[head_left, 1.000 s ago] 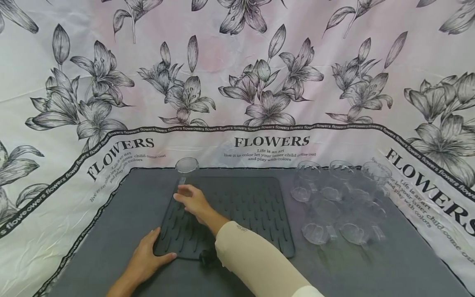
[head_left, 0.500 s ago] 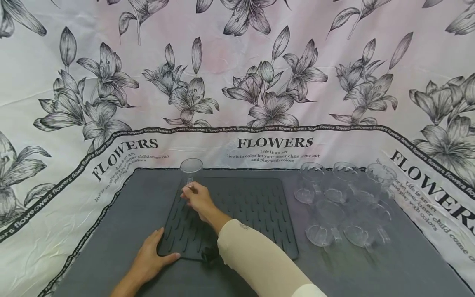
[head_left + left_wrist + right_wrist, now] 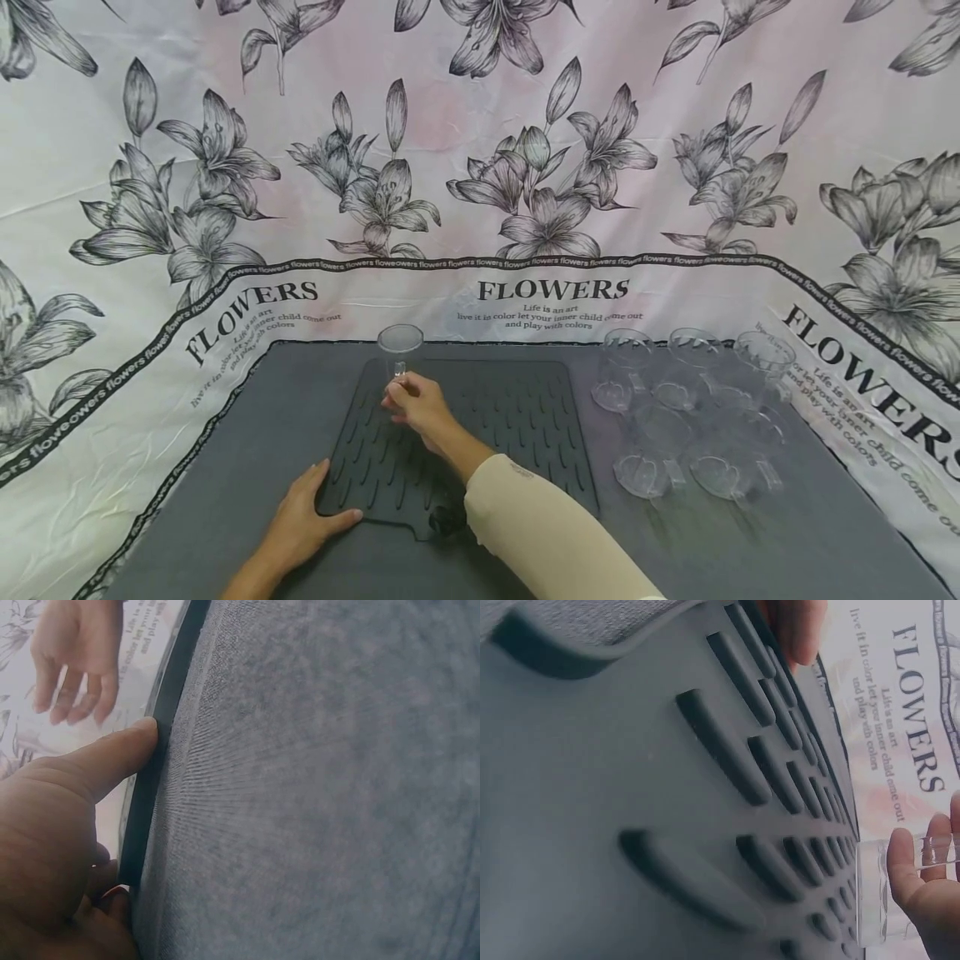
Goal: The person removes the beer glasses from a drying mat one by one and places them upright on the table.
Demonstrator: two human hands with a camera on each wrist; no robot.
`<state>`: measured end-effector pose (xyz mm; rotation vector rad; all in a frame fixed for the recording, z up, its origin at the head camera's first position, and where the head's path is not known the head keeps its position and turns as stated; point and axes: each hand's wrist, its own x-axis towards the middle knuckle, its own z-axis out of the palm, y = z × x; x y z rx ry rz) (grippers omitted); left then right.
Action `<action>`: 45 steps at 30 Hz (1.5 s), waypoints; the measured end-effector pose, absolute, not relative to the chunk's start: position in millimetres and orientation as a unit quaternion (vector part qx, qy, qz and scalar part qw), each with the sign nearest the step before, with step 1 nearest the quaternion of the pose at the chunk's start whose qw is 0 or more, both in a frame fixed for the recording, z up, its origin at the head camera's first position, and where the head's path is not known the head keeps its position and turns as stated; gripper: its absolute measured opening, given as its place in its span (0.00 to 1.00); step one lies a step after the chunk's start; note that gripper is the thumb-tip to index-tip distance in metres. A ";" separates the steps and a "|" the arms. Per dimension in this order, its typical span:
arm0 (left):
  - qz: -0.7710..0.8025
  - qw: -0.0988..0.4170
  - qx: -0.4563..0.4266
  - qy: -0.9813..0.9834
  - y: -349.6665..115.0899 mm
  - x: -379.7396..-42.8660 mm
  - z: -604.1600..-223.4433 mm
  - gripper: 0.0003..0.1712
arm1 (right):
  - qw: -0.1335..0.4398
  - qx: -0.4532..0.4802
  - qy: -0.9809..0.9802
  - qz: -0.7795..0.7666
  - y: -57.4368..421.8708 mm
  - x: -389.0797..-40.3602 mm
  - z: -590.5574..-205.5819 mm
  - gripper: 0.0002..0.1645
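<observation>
A clear mug point(image 3: 401, 340) stands at the back left of a dark grey ridged mat point(image 3: 517, 417). My right hand point(image 3: 422, 407) pinches its handle between thumb and fingers. In the right wrist view the see-through mug point(image 3: 871, 900) shows at the mat's far edge, with my right hand point(image 3: 934, 896) beside it. My left hand point(image 3: 298, 512) rests at the mat's front left corner, fingers along the left edge and thumb on the front edge. The left wrist view shows that thumb point(image 3: 124, 754) pressing straight against the mat's edge point(image 3: 146, 799).
Several clear mugs point(image 3: 647, 477) stand in rows on the grey tabletop point(image 3: 255, 417) right of the mat. A small black object point(image 3: 447, 518) sits by the right sleeve point(image 3: 543, 517) at the mat's front. A flower-printed cloth point(image 3: 547, 208) hangs behind and around the table.
My right hand has closed its fingers on the mug's handle and moved slightly right with the mug, over the mat's back left. My left hand stays at the corner.
</observation>
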<state>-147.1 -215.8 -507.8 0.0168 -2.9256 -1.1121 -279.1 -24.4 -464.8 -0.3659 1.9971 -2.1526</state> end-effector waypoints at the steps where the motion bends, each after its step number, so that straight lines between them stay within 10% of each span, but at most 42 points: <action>1: -0.357 0.005 0.005 -0.934 -215.9 -146.9 -507.9 0.61 | 0.094 -0.123 0.672 -0.725 -21.7 -277.9 -464.3 0.08; 45: -0.355 -0.028 0.008 -0.934 -217.6 -149.2 -505.3 0.64 | 0.053 -0.242 0.670 -0.700 95.2 -163.8 -406.8 0.15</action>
